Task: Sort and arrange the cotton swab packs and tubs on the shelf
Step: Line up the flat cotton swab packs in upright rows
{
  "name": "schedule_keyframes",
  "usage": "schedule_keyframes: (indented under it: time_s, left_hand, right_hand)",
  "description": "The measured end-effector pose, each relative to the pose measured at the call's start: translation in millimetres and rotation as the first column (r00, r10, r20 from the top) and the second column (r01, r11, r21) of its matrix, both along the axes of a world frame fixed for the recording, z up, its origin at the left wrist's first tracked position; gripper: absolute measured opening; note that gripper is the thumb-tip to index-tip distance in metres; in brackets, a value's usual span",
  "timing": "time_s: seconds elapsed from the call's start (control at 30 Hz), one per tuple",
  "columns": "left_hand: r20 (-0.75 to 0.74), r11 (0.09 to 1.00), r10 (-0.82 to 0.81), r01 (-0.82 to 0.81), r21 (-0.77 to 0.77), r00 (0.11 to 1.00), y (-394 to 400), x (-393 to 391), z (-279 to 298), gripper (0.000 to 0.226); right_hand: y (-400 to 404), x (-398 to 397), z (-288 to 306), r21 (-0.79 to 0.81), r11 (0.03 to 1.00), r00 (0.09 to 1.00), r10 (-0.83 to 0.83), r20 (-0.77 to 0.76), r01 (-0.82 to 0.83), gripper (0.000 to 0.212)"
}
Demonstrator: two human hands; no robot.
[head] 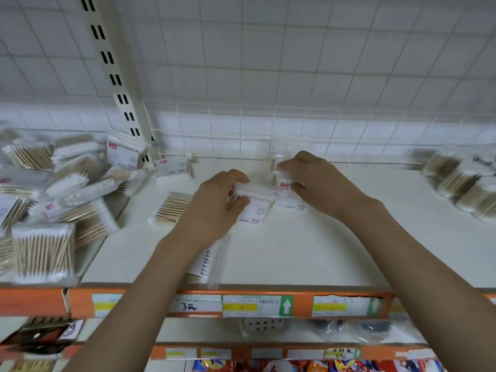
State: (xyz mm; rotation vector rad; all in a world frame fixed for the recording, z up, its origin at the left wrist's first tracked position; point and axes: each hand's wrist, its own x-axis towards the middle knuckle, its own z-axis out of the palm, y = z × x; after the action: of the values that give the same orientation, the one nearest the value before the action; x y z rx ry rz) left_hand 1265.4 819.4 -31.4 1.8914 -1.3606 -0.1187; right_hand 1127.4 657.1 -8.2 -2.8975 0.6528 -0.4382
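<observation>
On the white shelf point(308, 245), my left hand point(214, 205) grips a flat pack of cotton swabs point(255, 202) with a white label. My right hand point(314, 178) pinches a second labelled pack point(288, 194) just to its right, and the two packs touch. Another flat pack point(208, 261) lies under my left forearm near the shelf's front edge. A pack of wooden-stick swabs point(171, 208) lies left of my left hand. One labelled pack point(173, 169) leans at the back.
A jumbled heap of swab packs point(53, 189) fills the left shelf section. Round tubs of swabs point(467, 183) stand at the far right. A wire grid point(241, 124) backs the shelf. Price labels point(255, 306) line the orange front rail, with other goods on shelves below.
</observation>
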Motion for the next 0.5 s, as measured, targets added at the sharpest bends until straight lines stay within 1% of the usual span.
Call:
schedule_keyframes:
  time_s: [0.07,0.13,0.17,0.23,0.3,0.4,0.5]
  left_hand:
    - [0.008,0.999,0.039,-0.039,-0.003,0.999,5,-3,-4,0.025]
    - [0.068,0.996,0.089,-0.089,0.001,0.994,10,-5,-6,0.029]
    - [0.098,0.993,0.113,-0.114,0.006,0.989,12,-6,-7,0.032]
    - [0.114,0.987,0.157,-0.159,0.011,0.981,15,-7,-9,0.035]
    - [0.106,0.983,0.183,-0.185,0.01,0.977,16,-10,-9,0.035]
    - [0.12,0.984,0.177,-0.177,-0.011,0.977,15,-15,-9,0.036]
    - [0.141,0.985,0.173,-0.169,-0.036,0.975,11,-21,-9,0.037]
  right_hand:
    - [-1,-3,-6,-0.106,0.994,0.998,-0.004,0.056,0.01,0.041]
    - [-2,-8,-14,-0.224,0.974,0.993,0.017,0.114,0.009,0.037]
    - [-4,-10,-19,-0.255,0.967,0.988,0.026,0.151,0.014,0.038]
    - [-6,-11,-25,-0.265,0.964,0.977,0.024,0.212,0.034,0.041]
    - [-8,-9,-28,-0.255,0.966,0.972,0.028,0.235,0.034,0.043]
    - [-12,-6,-29,-0.236,0.972,0.972,0.039,0.23,0.016,0.046]
    - [-16,-2,-30,-0.219,0.975,0.974,0.015,0.228,0.037,0.045]
